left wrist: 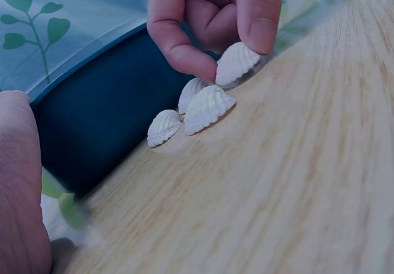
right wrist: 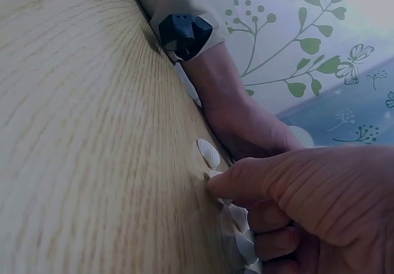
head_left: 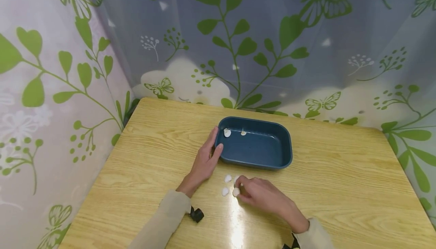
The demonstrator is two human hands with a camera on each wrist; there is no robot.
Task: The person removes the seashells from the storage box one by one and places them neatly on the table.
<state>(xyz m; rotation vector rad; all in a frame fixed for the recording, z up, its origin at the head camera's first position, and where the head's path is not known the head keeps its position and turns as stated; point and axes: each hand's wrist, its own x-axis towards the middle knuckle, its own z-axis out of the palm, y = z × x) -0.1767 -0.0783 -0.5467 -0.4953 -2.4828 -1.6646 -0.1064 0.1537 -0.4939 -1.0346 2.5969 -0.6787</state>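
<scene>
My right hand pinches a white ribbed seashell between thumb and finger, low over the table. Close to it, three more shells lie on the wood, among them a near shell and a smaller shell. A dark blue rectangular basin stands just beyond them. My left hand rests against the basin's left end with its fingers and thumb extended. Inside the basin are a white shell at the left corner and a smaller shell by the far wall.
The wooden table reaches back to a patterned curtain, with more of the same cloth on both sides. Black wrist cameras, one of them the left camera, sit at the sleeves. Light reflects off the table between the forearms.
</scene>
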